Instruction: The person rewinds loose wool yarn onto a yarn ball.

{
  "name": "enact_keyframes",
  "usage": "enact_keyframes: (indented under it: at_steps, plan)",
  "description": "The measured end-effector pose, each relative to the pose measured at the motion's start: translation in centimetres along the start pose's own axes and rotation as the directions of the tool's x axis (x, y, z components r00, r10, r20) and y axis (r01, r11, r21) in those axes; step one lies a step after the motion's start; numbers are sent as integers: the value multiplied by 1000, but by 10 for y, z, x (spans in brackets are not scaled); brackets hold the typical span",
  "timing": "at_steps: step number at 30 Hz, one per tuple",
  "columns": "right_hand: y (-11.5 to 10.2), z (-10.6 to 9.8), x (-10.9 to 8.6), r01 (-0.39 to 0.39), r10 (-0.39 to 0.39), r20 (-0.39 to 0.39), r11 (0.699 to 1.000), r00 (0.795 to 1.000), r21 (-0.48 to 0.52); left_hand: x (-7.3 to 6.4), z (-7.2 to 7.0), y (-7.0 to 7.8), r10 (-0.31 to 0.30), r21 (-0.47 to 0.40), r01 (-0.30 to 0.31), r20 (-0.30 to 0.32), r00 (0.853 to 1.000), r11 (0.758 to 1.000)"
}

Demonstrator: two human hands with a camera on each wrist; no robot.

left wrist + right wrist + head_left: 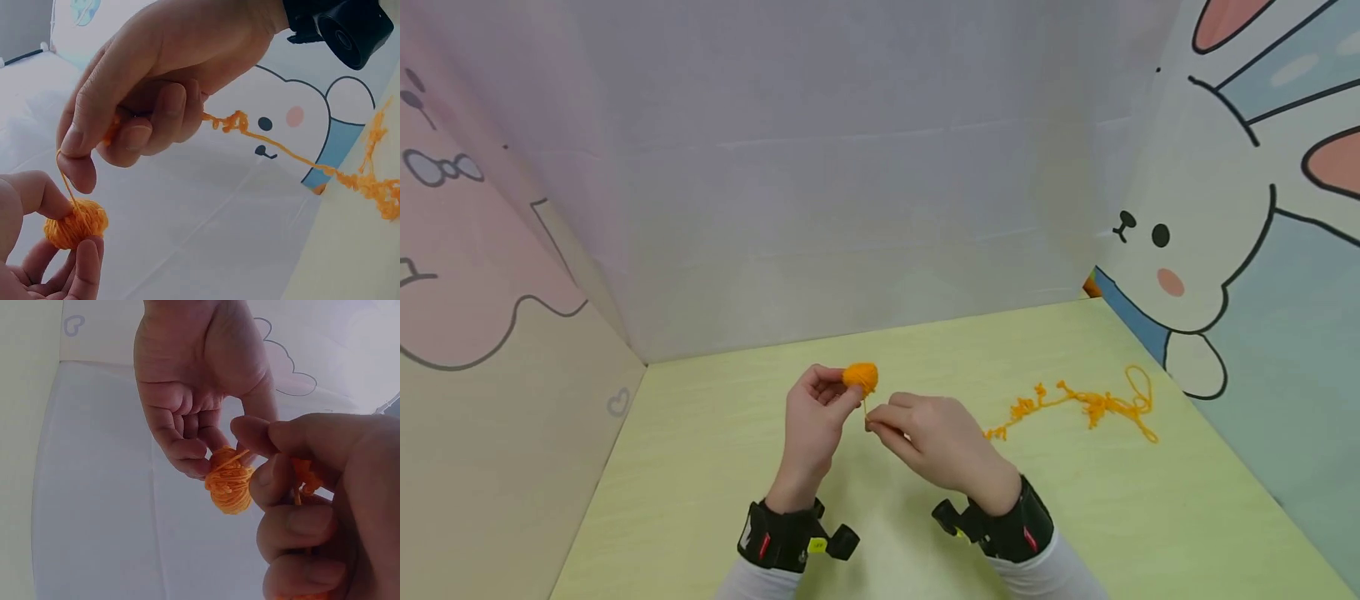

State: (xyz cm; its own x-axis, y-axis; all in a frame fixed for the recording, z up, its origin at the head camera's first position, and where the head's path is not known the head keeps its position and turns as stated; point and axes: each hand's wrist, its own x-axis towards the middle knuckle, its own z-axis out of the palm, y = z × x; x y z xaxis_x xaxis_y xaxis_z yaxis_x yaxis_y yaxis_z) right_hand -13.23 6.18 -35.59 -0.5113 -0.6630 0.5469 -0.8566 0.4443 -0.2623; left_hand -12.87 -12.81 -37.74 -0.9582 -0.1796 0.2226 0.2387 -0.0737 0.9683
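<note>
My left hand (814, 421) pinches a small ball of orange yarn (861, 377) between thumb and fingers, held up over the table. A single strand (67, 182) runs from the ball to my right hand (936, 437), whose thumb and forefinger pinch it close by. More orange yarn shows inside the curled fingers (304, 525) of the right hand in the right wrist view. From that hand a knotted length of yarn (1037, 402) trails off to the right over the table, with tufts and loops along it.
The pale yellow-green table (700, 467) backs onto a whitish curtain (850, 208). A panel with a rabbit drawing (1195, 250) stands at the right, and a pink and cream panel (490, 333) at the left. Black camera bands (782, 535) sit on both wrists.
</note>
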Motion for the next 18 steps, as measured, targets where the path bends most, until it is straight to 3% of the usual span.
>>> enact_keyframes:
  at_steps: [4, 7, 12, 18]
  plan:
    - [2, -2, -1, 5, -6, -55, 1000, 998, -11, -1, 0, -2, 25, 48, -27, 30, 999, 999]
    - [5, -4, -1, 3, -4, -106, 1000, 994, -9, -2, 0, -1, 30, 72, -37, 93, 995, 997]
    - [11, -9, -2, -22, 19, -180, 1000, 983, -14, -3, 0, -1, 17, 64, -31, 218, 976, 997]
    - [18, -14, -4, -55, 52, -231, 998, 972, -6, -5, 0, 3, -15, 81, -11, 318, 948, 997]
